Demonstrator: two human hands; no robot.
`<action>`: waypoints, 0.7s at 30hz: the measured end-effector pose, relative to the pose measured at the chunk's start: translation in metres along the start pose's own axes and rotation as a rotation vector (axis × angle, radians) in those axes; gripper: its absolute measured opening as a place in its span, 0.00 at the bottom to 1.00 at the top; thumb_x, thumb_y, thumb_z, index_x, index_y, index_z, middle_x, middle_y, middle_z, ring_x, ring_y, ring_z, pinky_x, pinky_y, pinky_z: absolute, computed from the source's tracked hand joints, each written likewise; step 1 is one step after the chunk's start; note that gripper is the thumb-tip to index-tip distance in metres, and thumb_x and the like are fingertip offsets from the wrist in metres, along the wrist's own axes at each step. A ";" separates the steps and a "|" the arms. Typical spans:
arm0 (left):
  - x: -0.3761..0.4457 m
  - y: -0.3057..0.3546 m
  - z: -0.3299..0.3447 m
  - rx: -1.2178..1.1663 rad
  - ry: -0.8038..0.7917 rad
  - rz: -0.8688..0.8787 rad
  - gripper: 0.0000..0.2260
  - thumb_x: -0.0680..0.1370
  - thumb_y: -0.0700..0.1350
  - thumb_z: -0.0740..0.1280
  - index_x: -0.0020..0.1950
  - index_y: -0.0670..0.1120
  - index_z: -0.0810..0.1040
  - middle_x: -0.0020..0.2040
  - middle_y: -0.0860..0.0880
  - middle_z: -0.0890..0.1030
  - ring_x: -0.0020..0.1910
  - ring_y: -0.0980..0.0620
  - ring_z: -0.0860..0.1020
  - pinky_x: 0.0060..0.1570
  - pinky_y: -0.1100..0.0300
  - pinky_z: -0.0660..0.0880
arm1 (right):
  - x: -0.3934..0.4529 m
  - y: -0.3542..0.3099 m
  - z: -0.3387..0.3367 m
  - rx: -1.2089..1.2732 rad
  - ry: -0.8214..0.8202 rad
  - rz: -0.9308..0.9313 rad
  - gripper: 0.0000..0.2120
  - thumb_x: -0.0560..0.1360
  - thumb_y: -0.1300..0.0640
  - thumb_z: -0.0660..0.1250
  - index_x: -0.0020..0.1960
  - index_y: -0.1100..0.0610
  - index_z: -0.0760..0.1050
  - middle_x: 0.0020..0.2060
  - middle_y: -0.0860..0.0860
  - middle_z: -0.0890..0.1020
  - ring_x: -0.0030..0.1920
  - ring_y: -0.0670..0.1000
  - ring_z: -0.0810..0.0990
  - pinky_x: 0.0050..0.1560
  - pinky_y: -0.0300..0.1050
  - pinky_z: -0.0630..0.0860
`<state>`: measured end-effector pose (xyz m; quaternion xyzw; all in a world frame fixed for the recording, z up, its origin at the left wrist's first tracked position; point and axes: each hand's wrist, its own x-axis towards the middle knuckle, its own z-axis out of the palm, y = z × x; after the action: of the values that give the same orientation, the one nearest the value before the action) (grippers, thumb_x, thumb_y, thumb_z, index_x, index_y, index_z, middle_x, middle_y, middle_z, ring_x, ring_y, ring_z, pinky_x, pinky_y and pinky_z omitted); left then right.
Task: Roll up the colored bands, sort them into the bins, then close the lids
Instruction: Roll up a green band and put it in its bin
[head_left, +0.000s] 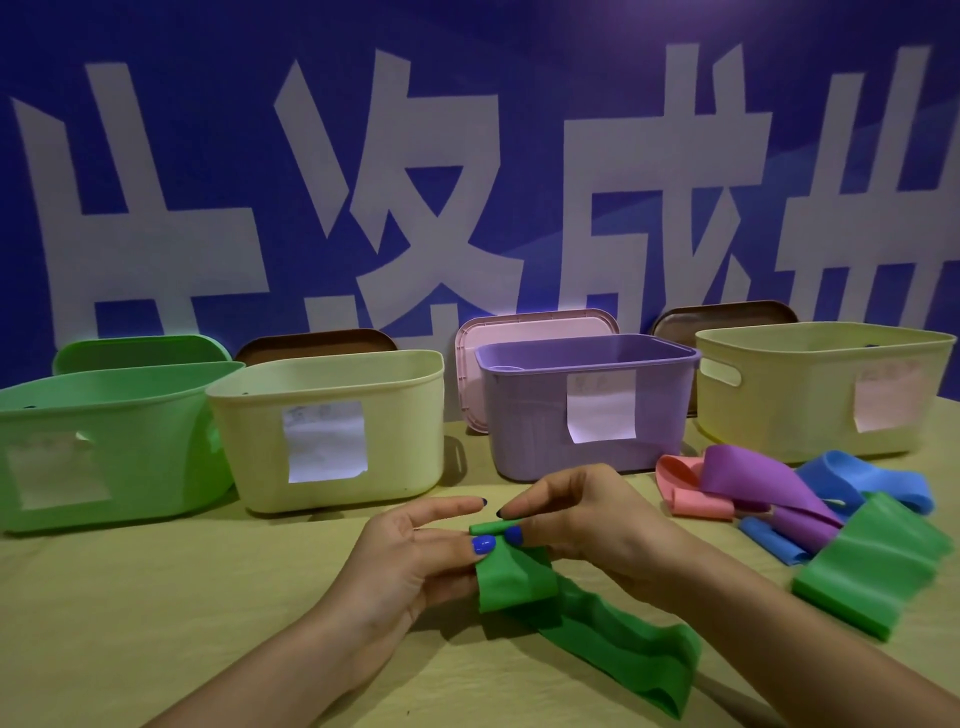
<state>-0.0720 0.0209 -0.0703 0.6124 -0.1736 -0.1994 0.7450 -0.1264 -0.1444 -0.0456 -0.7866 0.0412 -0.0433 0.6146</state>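
Observation:
A dark green band (597, 629) lies in front of me, its far end curled into a small roll between my fingertips. My left hand (415, 551) pinches the band's left edge with thumb and fingers. My right hand (576, 514) pinches the rolled end from the right. A pile of loose bands lies at the right: pink (685, 491), purple (753, 483), blue (862, 483) and light green (872, 566). Open bins stand in a row behind: green (104, 447), cream (332, 426), purple (587, 405) and cream (826, 389).
Lids lean upright behind the bins: green (140, 353), brown (311, 345), pink (530, 325) and brown (722, 317). Each bin carries a paper label. A blue banner with large white characters backs the yellow-green tablecloth (156, 623).

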 end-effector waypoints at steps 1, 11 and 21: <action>0.000 0.000 0.000 -0.008 -0.010 -0.002 0.14 0.69 0.29 0.69 0.54 0.37 0.78 0.44 0.35 0.83 0.43 0.42 0.84 0.39 0.54 0.82 | 0.000 0.000 0.000 0.031 -0.006 0.013 0.08 0.72 0.70 0.67 0.40 0.58 0.81 0.42 0.55 0.83 0.48 0.53 0.82 0.46 0.42 0.80; 0.004 -0.004 -0.001 -0.008 0.035 0.115 0.08 0.66 0.30 0.68 0.40 0.38 0.84 0.43 0.37 0.84 0.41 0.43 0.84 0.37 0.57 0.82 | 0.001 0.002 -0.002 0.191 -0.093 0.024 0.07 0.73 0.69 0.66 0.42 0.61 0.81 0.44 0.56 0.83 0.47 0.53 0.82 0.49 0.44 0.79; 0.004 -0.005 -0.003 0.052 0.002 0.042 0.15 0.67 0.30 0.70 0.53 0.37 0.80 0.46 0.37 0.84 0.46 0.41 0.83 0.45 0.53 0.82 | 0.003 0.007 -0.005 0.016 0.001 -0.089 0.08 0.72 0.68 0.69 0.48 0.58 0.80 0.39 0.53 0.82 0.43 0.50 0.81 0.48 0.43 0.79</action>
<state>-0.0679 0.0207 -0.0752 0.6279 -0.1905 -0.1786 0.7332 -0.1239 -0.1512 -0.0514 -0.7828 0.0064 -0.0714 0.6182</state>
